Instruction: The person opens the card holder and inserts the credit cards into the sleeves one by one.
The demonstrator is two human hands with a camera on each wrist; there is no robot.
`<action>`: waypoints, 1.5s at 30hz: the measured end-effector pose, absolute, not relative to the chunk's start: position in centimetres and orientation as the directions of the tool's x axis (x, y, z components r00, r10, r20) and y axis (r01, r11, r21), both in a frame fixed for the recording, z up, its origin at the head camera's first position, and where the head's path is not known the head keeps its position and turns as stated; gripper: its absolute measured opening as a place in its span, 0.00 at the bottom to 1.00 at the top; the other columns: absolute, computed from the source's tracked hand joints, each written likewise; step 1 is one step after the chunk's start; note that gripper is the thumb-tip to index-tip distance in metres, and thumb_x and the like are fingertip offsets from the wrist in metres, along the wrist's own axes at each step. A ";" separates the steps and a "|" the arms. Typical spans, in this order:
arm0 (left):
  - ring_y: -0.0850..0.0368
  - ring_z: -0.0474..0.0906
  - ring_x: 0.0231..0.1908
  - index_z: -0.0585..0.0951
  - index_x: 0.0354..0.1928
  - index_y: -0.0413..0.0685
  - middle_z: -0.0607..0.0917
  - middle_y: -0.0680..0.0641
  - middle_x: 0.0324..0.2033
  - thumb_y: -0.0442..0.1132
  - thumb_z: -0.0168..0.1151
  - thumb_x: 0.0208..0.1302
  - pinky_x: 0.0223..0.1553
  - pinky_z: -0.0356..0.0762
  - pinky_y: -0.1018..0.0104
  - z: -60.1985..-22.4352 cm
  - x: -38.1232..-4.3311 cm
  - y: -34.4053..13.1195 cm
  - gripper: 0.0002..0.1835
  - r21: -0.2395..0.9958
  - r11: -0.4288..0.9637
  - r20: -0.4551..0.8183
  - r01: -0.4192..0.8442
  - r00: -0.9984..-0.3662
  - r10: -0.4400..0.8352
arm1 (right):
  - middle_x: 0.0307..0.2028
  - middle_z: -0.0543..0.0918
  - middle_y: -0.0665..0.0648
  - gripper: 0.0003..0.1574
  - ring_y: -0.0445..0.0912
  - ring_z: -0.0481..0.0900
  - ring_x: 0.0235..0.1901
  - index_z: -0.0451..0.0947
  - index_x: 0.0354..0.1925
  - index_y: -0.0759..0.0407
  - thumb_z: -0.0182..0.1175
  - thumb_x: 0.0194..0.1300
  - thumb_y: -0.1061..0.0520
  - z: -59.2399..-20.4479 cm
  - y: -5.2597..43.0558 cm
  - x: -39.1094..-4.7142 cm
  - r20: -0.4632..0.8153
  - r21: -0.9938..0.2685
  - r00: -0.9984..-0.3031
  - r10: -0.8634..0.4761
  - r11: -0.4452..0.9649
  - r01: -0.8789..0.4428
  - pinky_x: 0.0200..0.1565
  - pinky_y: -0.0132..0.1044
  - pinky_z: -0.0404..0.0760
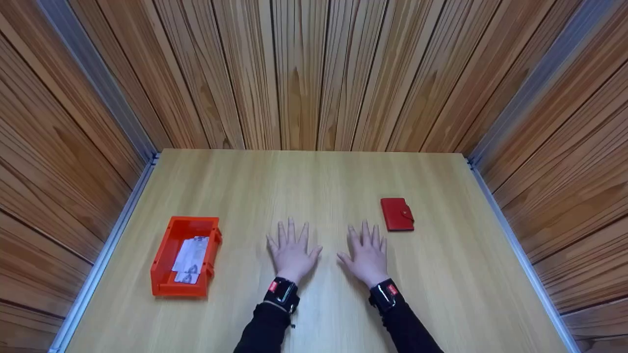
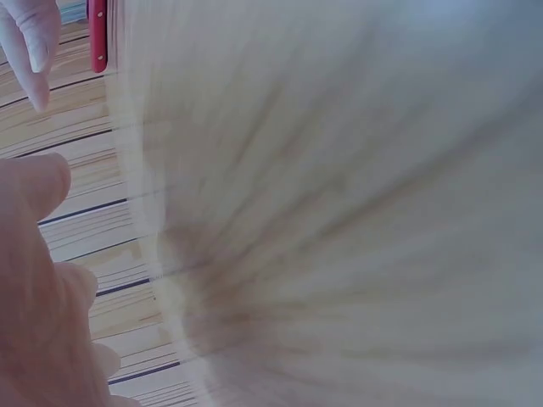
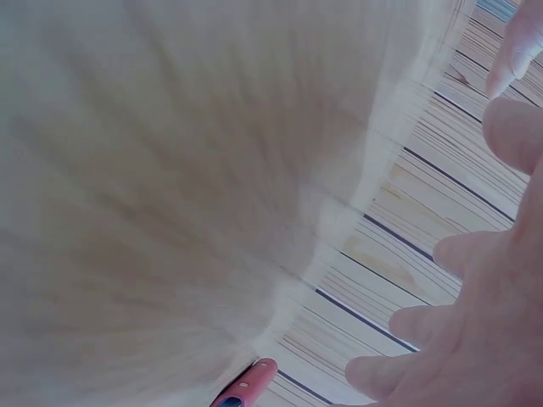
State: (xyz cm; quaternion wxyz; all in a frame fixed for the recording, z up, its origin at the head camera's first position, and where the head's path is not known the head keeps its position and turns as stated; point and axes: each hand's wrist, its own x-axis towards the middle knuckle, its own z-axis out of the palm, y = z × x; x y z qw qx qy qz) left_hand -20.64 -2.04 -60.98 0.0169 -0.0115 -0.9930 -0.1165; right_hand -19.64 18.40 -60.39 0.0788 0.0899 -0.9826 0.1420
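Palm down and fingers spread, my left hand (image 1: 293,255) is over the middle of the table, holding nothing. To its right, my right hand (image 1: 368,257) has the same pose, fingers straight and apart. Just beyond the right fingertips lies a small red wallet-like case (image 1: 398,214) with a snap strap on its right side. Left of the left hand stands an orange plastic bin (image 1: 212,255), with pale printed packets (image 1: 190,257) inside. In the right wrist view the red case's end shows near the lower edge, past the hand's fingers (image 3: 420,326).
The light wooden table (image 1: 314,186) is bounded by wood-plank walls (image 1: 299,73) at the back and both sides. Metal strips (image 1: 520,260) run along the table's side edges. Dark sleeves and wrist bands (image 1: 282,294) cover both forearms.
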 end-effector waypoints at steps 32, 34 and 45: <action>0.35 0.54 0.71 0.62 0.73 0.39 0.59 0.31 0.71 0.53 0.57 0.70 0.68 0.55 0.44 -59.2 -22.1 7.2 0.37 0.655 0.742 0.018 0.143 -0.985 0.174 | 0.71 0.55 0.75 0.48 0.71 0.51 0.69 0.56 0.73 0.66 0.64 0.65 0.47 -58.6 27.7 -23.1 0.158 -0.354 -0.987 0.000 0.933 -0.057 0.67 0.66 0.49; 0.36 0.56 0.70 0.63 0.72 0.37 0.60 0.31 0.71 0.51 0.57 0.70 0.68 0.57 0.46 -59.0 -22.3 7.7 0.36 0.688 0.714 0.013 0.130 -0.986 0.166 | 0.70 0.57 0.76 0.47 0.71 0.53 0.68 0.57 0.72 0.68 0.63 0.65 0.48 -58.5 28.4 -23.6 0.165 -0.368 -0.986 0.016 0.929 -0.047 0.67 0.65 0.50; 0.37 0.66 0.65 0.68 0.68 0.32 0.70 0.31 0.65 0.41 0.58 0.70 0.66 0.62 0.49 -58.5 -23.4 10.2 0.29 0.819 0.567 0.029 0.087 -0.993 0.111 | 0.64 0.64 0.79 0.42 0.71 0.61 0.63 0.58 0.69 0.75 0.55 0.69 0.47 -58.0 31.0 -27.1 0.090 -0.417 -0.988 0.128 0.906 0.079 0.62 0.62 0.62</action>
